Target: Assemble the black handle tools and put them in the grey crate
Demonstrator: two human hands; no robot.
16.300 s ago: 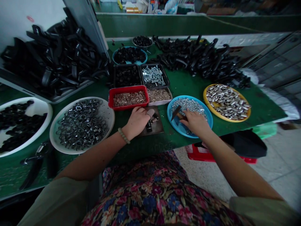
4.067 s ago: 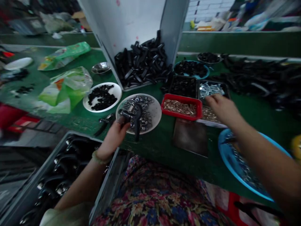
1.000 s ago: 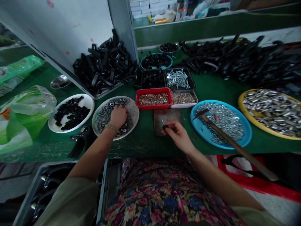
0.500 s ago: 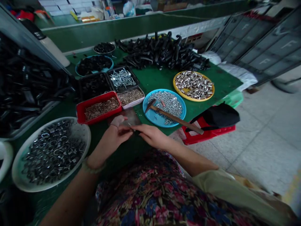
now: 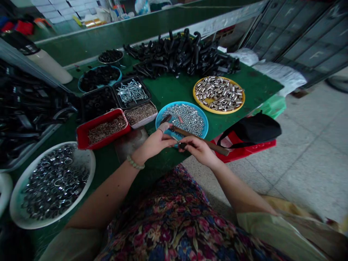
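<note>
Over the near edge of the blue tray (image 5: 206, 127), my two hands meet. My left hand (image 5: 153, 144) is closed in a pinch at a thin silver piece (image 5: 175, 139), possibly a screw. In the fingertips of my right hand (image 5: 199, 149) sits a small black part (image 5: 182, 145); its exact kind is too small to tell. The silver piece and the black part are close together, and fingers hide whether they are joined. Under and behind my hands, a hammer (image 5: 219, 148) with a wooden handle lies across the tray of small silver nuts (image 5: 187, 117).
Left of my hands lie a flat metal plate (image 5: 127, 143), a red bin (image 5: 81, 139) of small pins and a white basin (image 5: 91, 170) of metal rings. Behind are a black bin of screws (image 5: 132, 91), a yellow tray (image 5: 243, 103) of metal sleeves and piled black levers (image 5: 187, 54).
Both hands have moved right, from beside the metal plate to over the blue tray's near edge. They keep hold of small parts. The camera view has shifted slightly.
</note>
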